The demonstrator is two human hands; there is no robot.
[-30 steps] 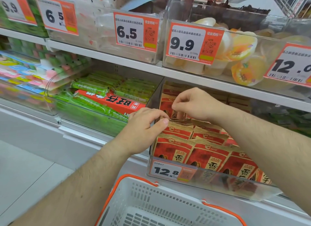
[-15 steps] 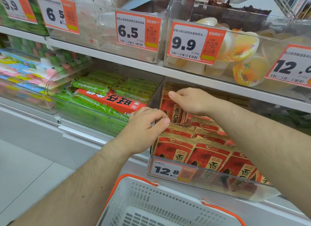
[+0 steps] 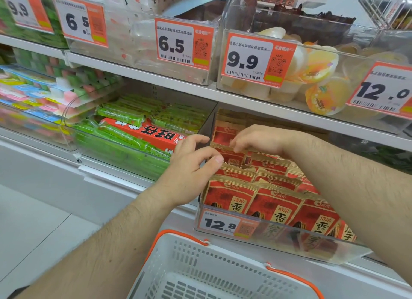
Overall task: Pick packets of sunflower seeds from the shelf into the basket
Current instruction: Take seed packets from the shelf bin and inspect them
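Red and tan sunflower seed packets [image 3: 231, 196] stand in rows inside a clear bin [image 3: 334, 252] tagged 12.8 on the lower shelf. My left hand [image 3: 189, 171] is at the bin's left wall, thumb and curled fingers pinching the left corner of a packet [image 3: 233, 159] in a middle row. My right hand [image 3: 260, 138] reaches in from the right, and its curled fingertips grip the top edge of a packet near the back. A white basket [image 3: 178, 263] with an orange rim sits right below the bin; what I see of its inside holds nothing.
Left of the seed bin is a clear bin of green snack bars [image 3: 124, 140] with a red box on top. The shelf above [image 3: 178, 84] carries bins of jelly cups [image 3: 316, 67] and orange price tags, and it overhangs my hands closely.
The packet that my right hand had lifted half a second ago is back down among the rows. That hand has dropped lower. My left hand has barely moved.
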